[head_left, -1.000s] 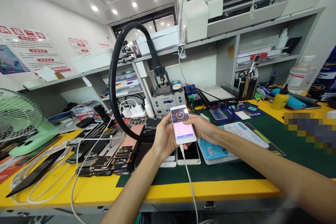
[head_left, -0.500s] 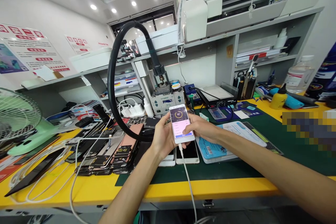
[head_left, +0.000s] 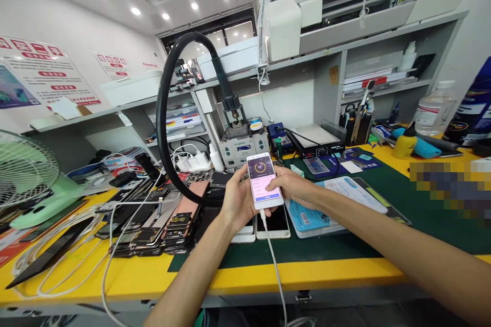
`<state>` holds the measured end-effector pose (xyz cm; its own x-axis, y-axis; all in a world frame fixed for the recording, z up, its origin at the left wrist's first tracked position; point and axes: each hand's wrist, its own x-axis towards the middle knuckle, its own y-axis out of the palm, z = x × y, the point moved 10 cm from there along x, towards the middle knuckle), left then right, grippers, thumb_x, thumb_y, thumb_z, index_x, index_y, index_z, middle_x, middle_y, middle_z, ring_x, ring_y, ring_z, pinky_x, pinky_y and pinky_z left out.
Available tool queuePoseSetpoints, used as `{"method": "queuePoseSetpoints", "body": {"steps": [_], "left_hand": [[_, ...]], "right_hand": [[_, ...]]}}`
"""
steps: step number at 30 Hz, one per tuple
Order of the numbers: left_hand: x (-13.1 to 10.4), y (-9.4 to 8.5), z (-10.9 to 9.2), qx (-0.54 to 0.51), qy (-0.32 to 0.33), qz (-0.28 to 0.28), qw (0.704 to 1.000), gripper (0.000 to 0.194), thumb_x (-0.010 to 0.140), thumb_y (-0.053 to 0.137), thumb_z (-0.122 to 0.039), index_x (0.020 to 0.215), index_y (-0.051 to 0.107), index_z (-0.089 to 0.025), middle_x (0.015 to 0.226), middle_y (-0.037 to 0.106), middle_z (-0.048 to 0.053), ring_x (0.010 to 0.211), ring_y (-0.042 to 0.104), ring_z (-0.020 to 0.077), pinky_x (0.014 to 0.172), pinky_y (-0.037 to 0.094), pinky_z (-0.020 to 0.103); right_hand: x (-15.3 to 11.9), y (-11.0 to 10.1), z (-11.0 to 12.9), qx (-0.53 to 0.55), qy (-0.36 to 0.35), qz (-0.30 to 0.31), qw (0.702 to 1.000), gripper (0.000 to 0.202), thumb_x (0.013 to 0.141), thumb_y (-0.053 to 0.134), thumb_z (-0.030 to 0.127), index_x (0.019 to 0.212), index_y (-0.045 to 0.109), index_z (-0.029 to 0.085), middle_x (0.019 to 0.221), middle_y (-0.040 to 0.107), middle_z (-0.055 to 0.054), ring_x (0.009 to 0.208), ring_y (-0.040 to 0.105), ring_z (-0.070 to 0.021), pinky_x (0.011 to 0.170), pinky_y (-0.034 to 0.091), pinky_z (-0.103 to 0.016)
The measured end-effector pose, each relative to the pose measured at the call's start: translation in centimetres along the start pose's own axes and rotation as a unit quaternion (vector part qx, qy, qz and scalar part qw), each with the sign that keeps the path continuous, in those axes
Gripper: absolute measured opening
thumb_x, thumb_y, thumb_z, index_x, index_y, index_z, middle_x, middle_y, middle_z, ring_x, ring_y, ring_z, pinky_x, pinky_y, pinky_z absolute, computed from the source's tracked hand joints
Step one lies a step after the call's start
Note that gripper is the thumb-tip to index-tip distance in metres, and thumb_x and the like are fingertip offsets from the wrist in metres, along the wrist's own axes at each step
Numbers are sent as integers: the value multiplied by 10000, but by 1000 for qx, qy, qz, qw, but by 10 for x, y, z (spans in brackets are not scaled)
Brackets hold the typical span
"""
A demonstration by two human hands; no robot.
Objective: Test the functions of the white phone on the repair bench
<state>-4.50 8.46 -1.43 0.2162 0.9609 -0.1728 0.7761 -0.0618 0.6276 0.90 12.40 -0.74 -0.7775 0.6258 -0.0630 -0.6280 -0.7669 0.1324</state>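
The left hand (head_left: 238, 202) has its grip round the lit phone (head_left: 261, 168) above the worktop (head_left: 326, 272). The right hand (head_left: 295, 187) has its thumb over the screen; I can't tell its grip. Tapping, it seems, which needs a steady phone.

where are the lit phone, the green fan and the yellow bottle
lit phone (head_left: 264, 182): head view, on its screen
green fan (head_left: 63, 200): head view, on its stand, below the caged blades
yellow bottle (head_left: 404, 146): head view, on its body, below the dark nozzle
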Motion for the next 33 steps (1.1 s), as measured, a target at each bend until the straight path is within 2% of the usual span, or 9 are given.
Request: {"method": "queuePoseSetpoints", "body": {"steps": [6,12,21,25,29,33], "left_hand": [[-1,1,-1,0,0,-8,1000,582,961,382,-542,1231,591,-71,902,701,165,703,684,259,543,552,333],[0,-2,-1,-1,-1,-9,1000,585,951,397,-552,1218,603,-73,915,699,169,710,684,263,549,549,334],[2,-6,0,4,1,5,1000,592,947,412,-568,1207,609,-75,933,700,173,718,681,253,544,548,318],[1,-5,0,3,1,6,1000,592,939,430,-573,1211,606,-77,937,700,169,720,681,251,542,547,314],[0,-3,-1,4,1,1,1000,586,946,421,-562,1227,595,-78,935,699,166,728,681,254,546,546,316],[0,-1,-1,4,2,2,1000,580,953,410,-554,1233,589,-79,931,697,165,728,682,255,542,543,315]], "right_hand": [[-2,3,1,4,1,8,1000,504,674,661,137,1148,500,192,827,716,-47,615,695,-224,549,559,-338],[-4,7,3,4,-3,31,1000,575,621,682,75,1145,482,200,843,708,-19,653,700,-212,584,559,-321],[-4,11,4,12,-10,57,998,578,652,656,69,1177,458,207,818,709,-12,586,686,-197,564,545,-313],[-4,9,3,14,6,41,999,545,666,654,88,1170,475,196,795,705,-23,606,692,-216,582,558,-340],[-1,2,0,34,17,3,999,461,709,650,149,1144,504,186,804,704,-57,709,710,-267,615,585,-403],[1,-1,-3,45,26,-14,999,410,735,634,170,1128,520,188,812,702,-70,730,705,-269,607,591,-409]]}}
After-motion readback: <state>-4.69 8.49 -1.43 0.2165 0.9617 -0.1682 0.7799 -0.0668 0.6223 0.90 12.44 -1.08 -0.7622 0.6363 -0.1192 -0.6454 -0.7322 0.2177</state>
